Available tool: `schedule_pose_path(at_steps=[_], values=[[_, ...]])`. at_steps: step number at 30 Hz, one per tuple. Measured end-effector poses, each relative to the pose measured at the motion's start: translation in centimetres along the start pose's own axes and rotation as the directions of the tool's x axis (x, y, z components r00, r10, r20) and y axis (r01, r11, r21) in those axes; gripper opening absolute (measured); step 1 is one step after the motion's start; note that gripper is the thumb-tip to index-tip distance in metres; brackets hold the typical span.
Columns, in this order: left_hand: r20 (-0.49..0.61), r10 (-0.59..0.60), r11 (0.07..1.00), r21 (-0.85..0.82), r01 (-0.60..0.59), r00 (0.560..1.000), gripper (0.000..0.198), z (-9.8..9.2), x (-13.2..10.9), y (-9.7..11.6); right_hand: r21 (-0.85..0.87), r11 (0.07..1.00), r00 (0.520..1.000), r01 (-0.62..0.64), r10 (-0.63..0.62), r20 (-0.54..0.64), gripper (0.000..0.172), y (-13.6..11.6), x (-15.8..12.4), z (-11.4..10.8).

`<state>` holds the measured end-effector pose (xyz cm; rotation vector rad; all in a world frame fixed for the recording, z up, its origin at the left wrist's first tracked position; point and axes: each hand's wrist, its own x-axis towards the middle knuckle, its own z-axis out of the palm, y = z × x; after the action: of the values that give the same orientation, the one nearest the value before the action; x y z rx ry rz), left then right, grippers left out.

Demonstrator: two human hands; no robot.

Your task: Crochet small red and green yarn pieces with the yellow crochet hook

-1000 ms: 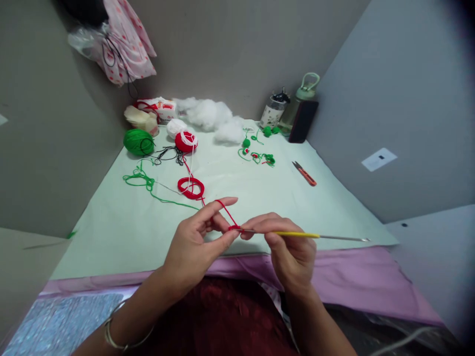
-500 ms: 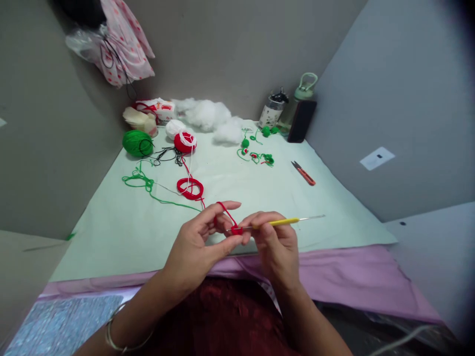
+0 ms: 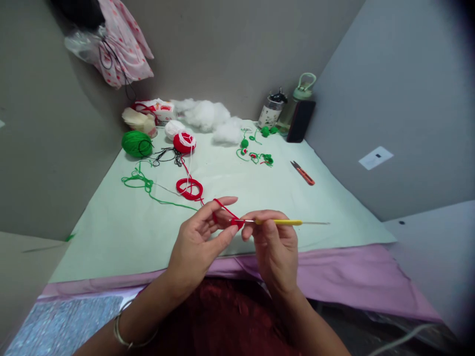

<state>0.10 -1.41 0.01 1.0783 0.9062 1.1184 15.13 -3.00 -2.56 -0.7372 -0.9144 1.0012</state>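
My left hand (image 3: pixel 198 242) pinches a small red crochet piece (image 3: pixel 237 223) between thumb and fingers, above the table's near edge. Red yarn runs from the piece up over its raised index finger. In my right hand (image 3: pixel 276 242) is a yellow-handled crochet hook (image 3: pixel 285 222), held level between thumb and fingers. One metal end of the hook reaches left to the red piece; whether it passes through a stitch I cannot make out. The other end points right. Beyond my left hand lies a loose coil of red yarn (image 3: pixel 189 189).
Further back are a green yarn ball (image 3: pixel 137 144), a red yarn ball (image 3: pixel 184 143), white stuffing (image 3: pixel 208 116) and several small green pieces (image 3: pixel 267 159). Thread snips (image 3: pixel 303 173) lie at the right. A phone (image 3: pixel 301 121) leans against a bottle (image 3: pixel 305 86). Partition walls stand around the table.
The hook has shifted slightly right, with more of its metal shaft showing between my hands. My left hand and the red piece have tilted and risen a little.
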Motion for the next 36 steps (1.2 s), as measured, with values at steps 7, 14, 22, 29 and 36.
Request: schedule_pose_path(at_steps=[7, 14, 22, 29, 36], values=[[-0.046, -0.003, 1.000, 0.025, 0.004, 0.999, 0.040, 0.2, 0.1, 0.3, -0.041, 0.998, 0.999, 0.045, -0.046, -0.018, 0.014, 0.1, -0.3, 0.0], [-0.023, -0.050, 0.994, -0.096, 0.047, 0.998, 0.053, 0.8, 0.1, 0.2, -0.566, 0.700, 0.897, 0.436, -0.390, 0.210, 0.025, 0.7, -1.3, -1.5], [0.098, -0.233, 0.904, -0.343, 0.253, 0.967, 0.053, 0.5, 0.2, 0.2, -0.556, 0.704, 0.897, 0.442, -0.356, 0.262, 0.038, -0.1, -1.4, -2.1], [0.019, -0.067, 0.988, -0.140, 0.069, 0.998, 0.044, -0.1, 0.0, -0.4, -0.293, 0.926, 0.971, 0.239, -0.228, 0.074, 0.023, -1.2, -1.2, -1.6], [0.016, -0.022, 0.999, -0.031, 0.022, 1.000, 0.035, -0.4, -0.1, -0.6, -0.096, 0.993, 0.997, 0.073, -0.076, -0.033, 0.015, -1.6, -0.3, -1.3]])
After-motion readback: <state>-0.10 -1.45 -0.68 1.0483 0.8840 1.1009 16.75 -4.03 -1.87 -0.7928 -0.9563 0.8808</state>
